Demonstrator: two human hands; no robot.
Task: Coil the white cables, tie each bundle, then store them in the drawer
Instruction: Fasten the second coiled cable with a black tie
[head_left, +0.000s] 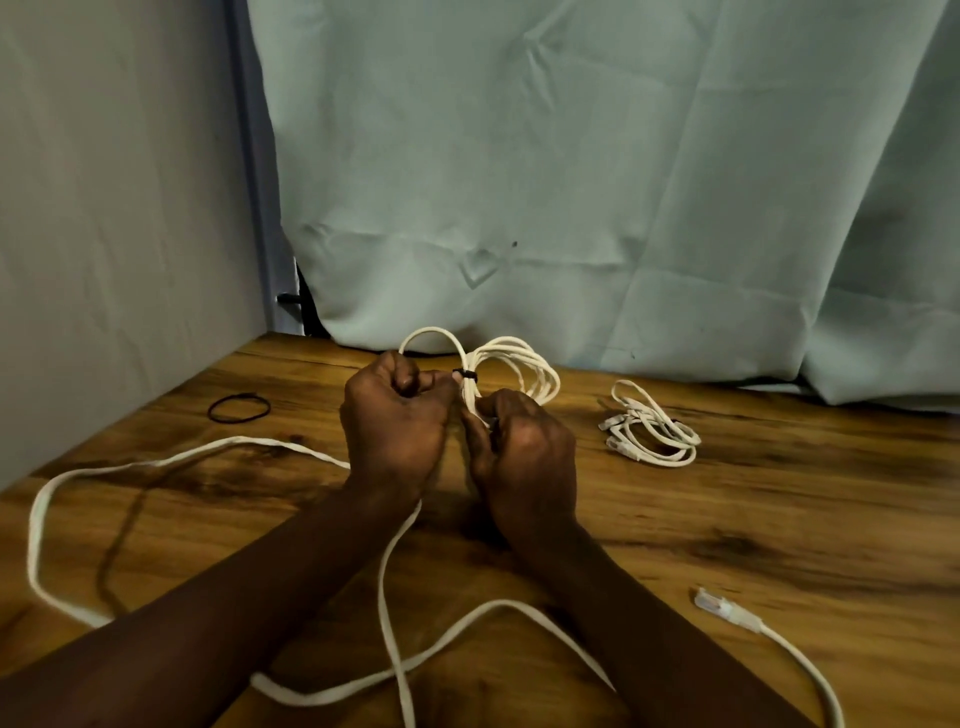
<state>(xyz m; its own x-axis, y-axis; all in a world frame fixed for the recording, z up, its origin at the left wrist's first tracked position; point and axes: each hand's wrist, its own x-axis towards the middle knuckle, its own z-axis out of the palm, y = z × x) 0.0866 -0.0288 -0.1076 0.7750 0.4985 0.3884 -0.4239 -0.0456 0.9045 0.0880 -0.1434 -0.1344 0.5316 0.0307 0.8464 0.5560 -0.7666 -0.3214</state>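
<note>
A wooden tabletop (727, 519) with dark grain patches fills the near half of the scene. Behind its far edge hangs a creased pale green curtain (571, 182), reaching down onto the wood. At far left stands a plain grey wall (114, 208), meeting the curtain.

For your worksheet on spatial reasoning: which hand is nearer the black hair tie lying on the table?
Left. The left hand is just right of the hair tie; the right hand lies farther right, beyond the left.

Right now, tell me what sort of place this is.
Probably a home desk or makeshift work corner: a wooden tabletop against a plain wall, and a pale curtain hanging behind it.
</note>
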